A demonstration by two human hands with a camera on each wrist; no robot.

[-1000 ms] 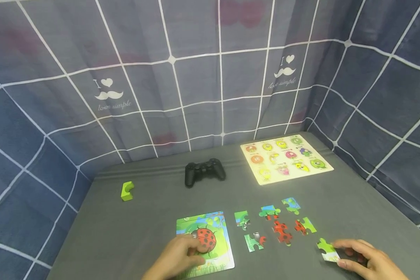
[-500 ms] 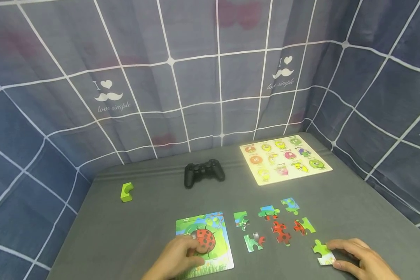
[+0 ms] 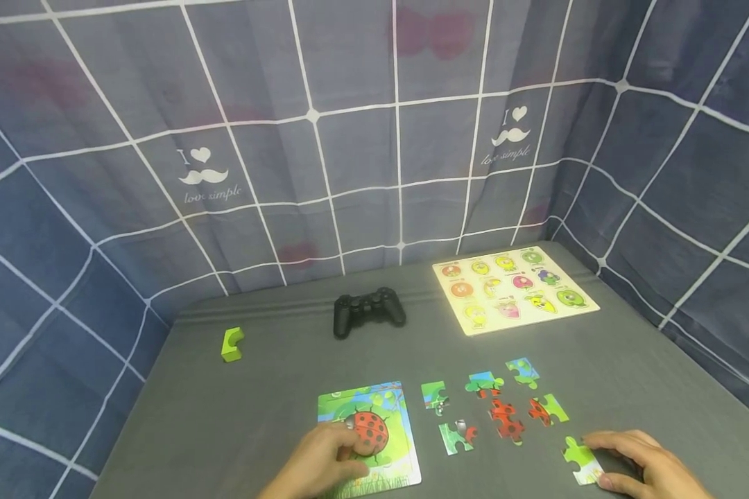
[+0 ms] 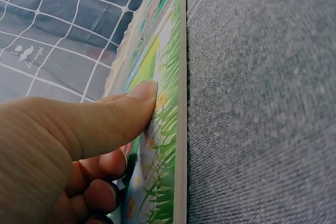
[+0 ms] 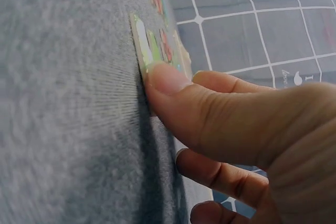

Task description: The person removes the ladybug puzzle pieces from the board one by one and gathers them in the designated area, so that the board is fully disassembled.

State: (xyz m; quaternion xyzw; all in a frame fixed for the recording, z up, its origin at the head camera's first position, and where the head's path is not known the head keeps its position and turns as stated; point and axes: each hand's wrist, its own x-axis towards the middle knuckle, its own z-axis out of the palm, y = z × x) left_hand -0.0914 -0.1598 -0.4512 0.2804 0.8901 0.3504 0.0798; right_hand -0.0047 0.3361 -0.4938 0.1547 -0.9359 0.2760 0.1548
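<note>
A square puzzle board [image 3: 402, 436] with a ladybug picture lies flat at the near middle of the table. My left hand [image 3: 317, 460] rests on its left part; in the left wrist view the thumb [image 4: 118, 121] touches the printed grass edge. At the near right, my right hand [image 3: 652, 466] pinches a green-and-white jigsaw piece [image 3: 579, 453] by its right edge, thumb and index finger on it. The right wrist view shows that piece [image 5: 140, 40] low at the table, beyond the thumb. Between the hands lie several loose pieces, among them a red spotted one [image 3: 505, 420].
A black game controller [image 3: 368, 310] lies behind the board. A pale fruit-picture board [image 3: 468, 303] is at the back right, a yellow-green block [image 3: 231, 344] at the left. Blue checked cloth [image 3: 356, 159] hangs round the grey table [image 3: 256, 409].
My right hand has shifted the green-and-white piece slightly left and nearer, turning it a little. The left hand stays on the board. The head view has tilted slightly.
</note>
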